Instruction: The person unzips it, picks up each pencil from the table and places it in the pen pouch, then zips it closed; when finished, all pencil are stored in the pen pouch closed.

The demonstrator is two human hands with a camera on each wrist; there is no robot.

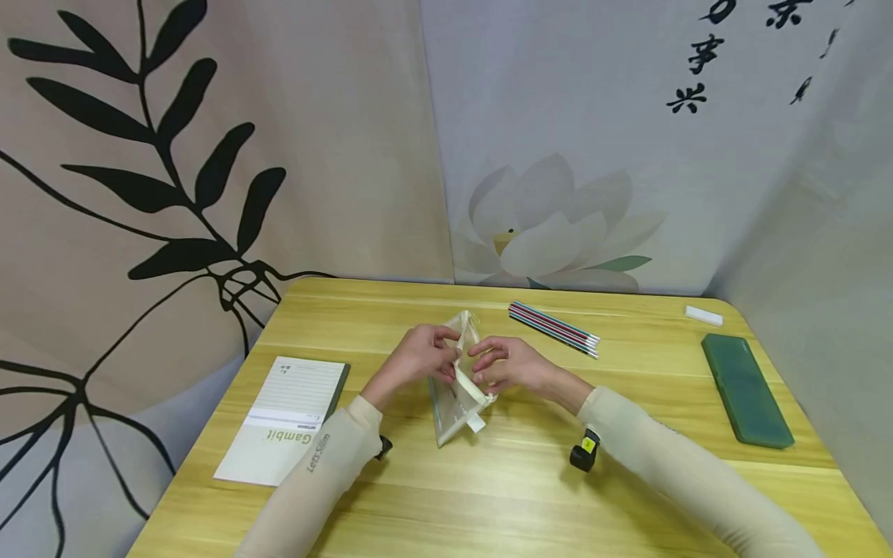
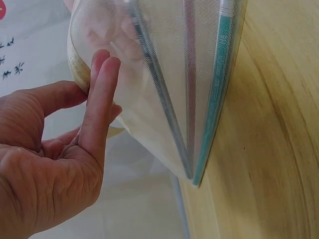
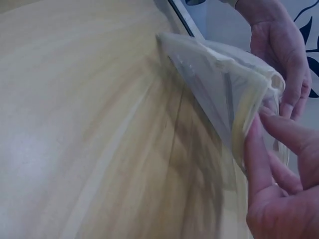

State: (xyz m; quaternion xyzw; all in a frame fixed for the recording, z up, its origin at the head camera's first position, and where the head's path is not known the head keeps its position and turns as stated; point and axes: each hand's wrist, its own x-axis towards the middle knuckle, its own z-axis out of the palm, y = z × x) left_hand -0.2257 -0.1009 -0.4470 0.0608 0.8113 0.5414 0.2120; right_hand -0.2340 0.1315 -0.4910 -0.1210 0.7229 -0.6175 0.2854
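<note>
A pale see-through mesh drawstring bag (image 1: pixel 453 407) stands over the middle of the table, its mouth spread and turned toward the right. My left hand (image 1: pixel 422 358) pinches the rim on one side between thumb and fingers. On the opposite side, my right hand (image 1: pixel 515 364) holds the rim, the thumb and a finger at its hem in the right wrist view. Through the mesh, several slim pencils (image 2: pixel 219 89) show along the bag's bottom, one teal, one dark red and one dark grey. A small white tag hangs at the bag's near end.
Behind the right hand lies a row of striped pencils (image 1: pixel 554 328). A lined notebook (image 1: pixel 279 434) is at the left. Toward the right edge are a dark green case (image 1: pixel 746 391) and a white eraser (image 1: pixel 703 315). A printed curtain (image 1: pixel 349 155) borders the table's back.
</note>
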